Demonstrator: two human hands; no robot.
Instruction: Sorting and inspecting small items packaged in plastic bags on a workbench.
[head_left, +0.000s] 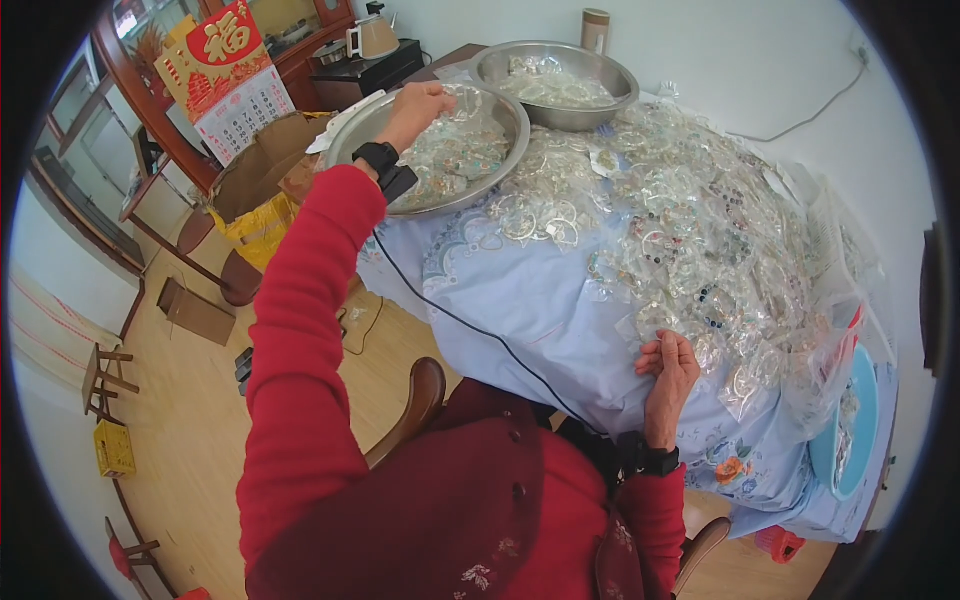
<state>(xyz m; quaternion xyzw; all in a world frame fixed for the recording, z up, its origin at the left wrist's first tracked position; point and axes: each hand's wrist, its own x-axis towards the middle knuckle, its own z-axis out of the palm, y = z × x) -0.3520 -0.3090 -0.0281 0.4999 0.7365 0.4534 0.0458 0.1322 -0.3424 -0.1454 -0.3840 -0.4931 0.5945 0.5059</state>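
Note:
My left hand (418, 112) reaches over the near stainless steel basin (517, 154), its fingers drawn together above small clear plastic bags of beaded jewellery (469, 154). Whether it pinches a bag is unclear. My right hand (670, 367) is at the near edge of a wide heap of clear bags with bracelets (675, 225), thumb and fingers bent close together; I cannot tell whether they grip anything. A second steel basin (626, 101), behind the first, also has clear bags in it. Both wrists wear black bands, and a black cable (480, 330) crosses the pale blue tablecloth (517, 300).
At the table's right end stand a light blue plastic basin (866, 427) and a large clear plastic bag (817, 375). A tan cylindrical container (595, 31) stands behind the basins. An open cardboard box (262, 161) with yellow plastic is left of the table. A wooden chair arm (424, 397) is beside me.

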